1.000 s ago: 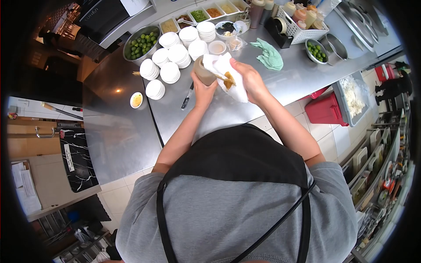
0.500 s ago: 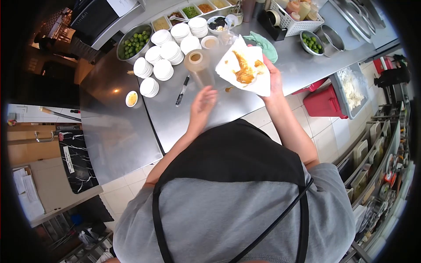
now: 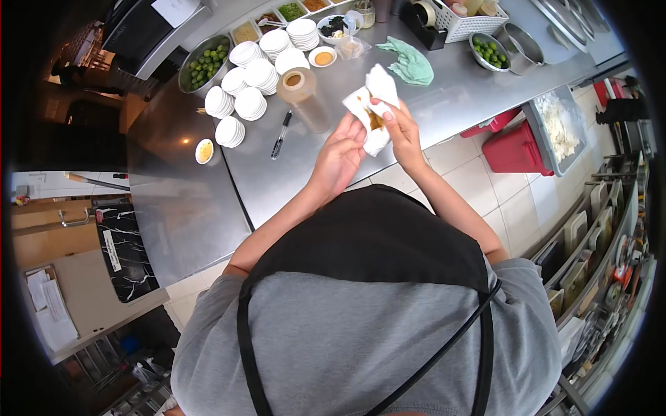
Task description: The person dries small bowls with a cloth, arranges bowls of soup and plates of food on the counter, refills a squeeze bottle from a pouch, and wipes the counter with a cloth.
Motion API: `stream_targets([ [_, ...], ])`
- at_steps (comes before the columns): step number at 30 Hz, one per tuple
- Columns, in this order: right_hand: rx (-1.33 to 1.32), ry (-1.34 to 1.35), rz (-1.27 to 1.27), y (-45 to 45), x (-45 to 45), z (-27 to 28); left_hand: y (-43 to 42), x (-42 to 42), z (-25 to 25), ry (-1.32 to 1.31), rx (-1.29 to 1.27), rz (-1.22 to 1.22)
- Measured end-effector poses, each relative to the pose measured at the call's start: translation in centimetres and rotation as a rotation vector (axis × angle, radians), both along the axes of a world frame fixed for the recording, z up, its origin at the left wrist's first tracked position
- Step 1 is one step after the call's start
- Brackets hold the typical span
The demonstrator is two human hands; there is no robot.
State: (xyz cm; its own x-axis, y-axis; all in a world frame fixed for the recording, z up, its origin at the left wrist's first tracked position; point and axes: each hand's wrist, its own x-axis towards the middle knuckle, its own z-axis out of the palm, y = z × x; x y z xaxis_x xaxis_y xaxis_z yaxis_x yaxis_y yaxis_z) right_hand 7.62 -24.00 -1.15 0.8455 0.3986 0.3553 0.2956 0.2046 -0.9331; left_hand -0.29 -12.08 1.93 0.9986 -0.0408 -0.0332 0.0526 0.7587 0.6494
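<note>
Between my hands is a white paper towel (image 3: pixel 379 87) with brown-orange sauce smears on it. My right hand (image 3: pixel 402 136) pinches the towel near its middle. Palm up, my left hand (image 3: pixel 340 152) has its fingers curled against the towel's left edge, touching it. An uncapped, cloudy squeeze bottle (image 3: pixel 305 98) stands on the steel counter (image 3: pixel 291 180) just beyond my left hand. Left of the bottle lies a black pen (image 3: pixel 282 135). Several stacks of small white dishes (image 3: pixel 261 73) stand behind the pen.
A metal bowl of green limes (image 3: pixel 206 67) is at the back left, a small sauce dish (image 3: pixel 204 151) nearer. A green cloth (image 3: pixel 408 62), a white basket of bottles (image 3: pixel 472 26) and a second lime bowl (image 3: pixel 490 53) are back right. A red bin (image 3: pixel 510 149) stands beyond the counter's edge.
The bottle has gone from my left hand to the counter. My left hand has moved right to the towel, which was spread open in my right hand and is now folded.
</note>
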Motion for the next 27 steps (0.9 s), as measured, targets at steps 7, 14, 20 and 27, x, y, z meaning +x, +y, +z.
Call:
stream_targets([
  [7,-0.352,-0.364,0.0,-0.8,0.9,-1.0,-0.3,0.0,-0.1,0.002,0.143,0.025],
  [14,-0.05,0.089,0.006,0.2,-0.7,0.1,-0.6,-0.3,0.8,0.114,0.201,0.045],
  [20,-0.327,0.036,0.02,0.6,1.2,0.4,0.2,-1.1,-0.4,0.175,0.282,0.066],
  [27,-0.228,-0.023,-0.007,3.7,5.1,3.6,11.0,-2.1,-0.9,0.045,1.336,0.571],
])
